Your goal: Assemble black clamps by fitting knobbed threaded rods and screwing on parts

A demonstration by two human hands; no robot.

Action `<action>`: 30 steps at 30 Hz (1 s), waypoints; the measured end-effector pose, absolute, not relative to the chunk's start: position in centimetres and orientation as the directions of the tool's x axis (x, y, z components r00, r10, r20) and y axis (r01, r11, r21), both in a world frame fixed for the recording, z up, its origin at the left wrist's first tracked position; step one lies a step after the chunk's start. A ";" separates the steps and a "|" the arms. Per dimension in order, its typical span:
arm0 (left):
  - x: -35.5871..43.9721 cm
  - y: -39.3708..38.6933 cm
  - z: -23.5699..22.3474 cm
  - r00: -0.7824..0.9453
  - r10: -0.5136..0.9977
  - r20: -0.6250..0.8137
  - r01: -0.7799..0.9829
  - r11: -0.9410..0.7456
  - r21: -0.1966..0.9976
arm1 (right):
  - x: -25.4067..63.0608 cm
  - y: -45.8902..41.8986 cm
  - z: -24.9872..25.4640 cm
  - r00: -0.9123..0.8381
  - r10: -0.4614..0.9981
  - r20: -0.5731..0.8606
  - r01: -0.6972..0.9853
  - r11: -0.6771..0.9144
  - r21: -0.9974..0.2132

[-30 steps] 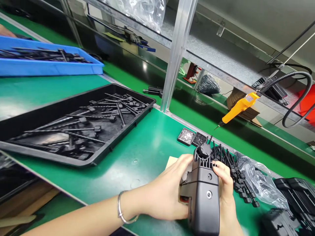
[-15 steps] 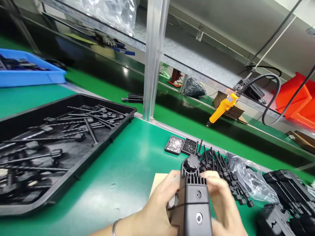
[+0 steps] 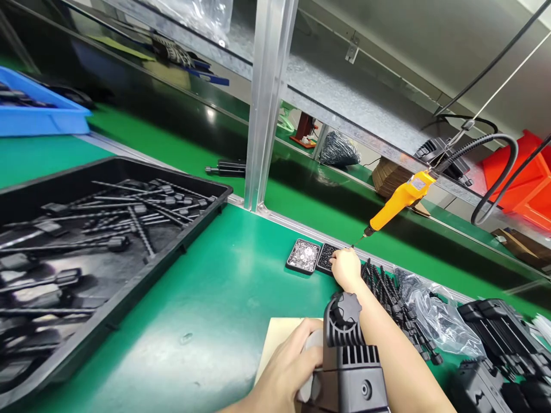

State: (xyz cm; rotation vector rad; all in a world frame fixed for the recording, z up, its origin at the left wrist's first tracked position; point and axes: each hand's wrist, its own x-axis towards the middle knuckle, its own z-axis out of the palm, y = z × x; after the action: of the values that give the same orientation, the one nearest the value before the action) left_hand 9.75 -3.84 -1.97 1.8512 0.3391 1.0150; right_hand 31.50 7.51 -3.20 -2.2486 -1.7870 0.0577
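Note:
My left hand point(image 3: 293, 364) is closed around the side of a black plastic housing point(image 3: 352, 367) with a ribbed top, a round knob and a screw hole in its face. A grey rounded part shows beneath those fingers. My right hand point(image 3: 346, 268) reaches past the housing to a small black tray of tiny dark screws point(image 3: 326, 256). Its fingertips are bent together at the tray, and whatever is between them is hidden. Beside it sits a second small tray with shiny silver washers or nuts point(image 3: 303, 256).
A yellow electric screwdriver point(image 3: 400, 198) hangs above the right hand on a cable. At left lies a large black tray point(image 3: 129, 298) of rods. Black rods point(image 3: 398, 310), a clear plastic bag point(image 3: 443, 318) and black housings point(image 3: 499, 338) fill the right. An aluminium post point(image 3: 269, 109) stands ahead.
My right hand has left the housing and moved forward to the dark-screw tray. My left hand still holds the housing, which sits slightly lower and further right in view.

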 end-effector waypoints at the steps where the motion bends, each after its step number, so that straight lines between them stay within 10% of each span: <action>1: 9.7 -3.8 -2.0 0.622 0.597 0.506 -0.199 -0.505 0.840 | 31.6 7.7 -3.3 0.259 0.959 0.112 0.949 -0.232 -0.213; 11: 9.1 -4.4 -0.4 0.678 0.521 0.518 -0.211 -0.538 0.816 | 31.8 7.3 -2.7 0.343 0.939 0.005 0.929 -0.338 -0.152; 23: 9.2 -4.3 -1.4 0.671 0.534 0.514 -0.216 -0.523 0.825 | 28.4 7.8 -1.6 0.012 0.998 0.061 0.977 0.001 -0.215; 30: 9.4 -4.4 -1.0 0.669 0.537 0.514 -0.228 -0.510 0.829 | 26.7 9.1 -2.4 0.049 0.997 -0.064 0.994 -0.055 -0.095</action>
State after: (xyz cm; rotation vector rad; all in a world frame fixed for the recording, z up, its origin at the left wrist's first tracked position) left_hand 9.38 -4.42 -1.05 1.8851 0.2431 0.9604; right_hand 26.73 9.11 -2.42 -2.2570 -2.1424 0.1738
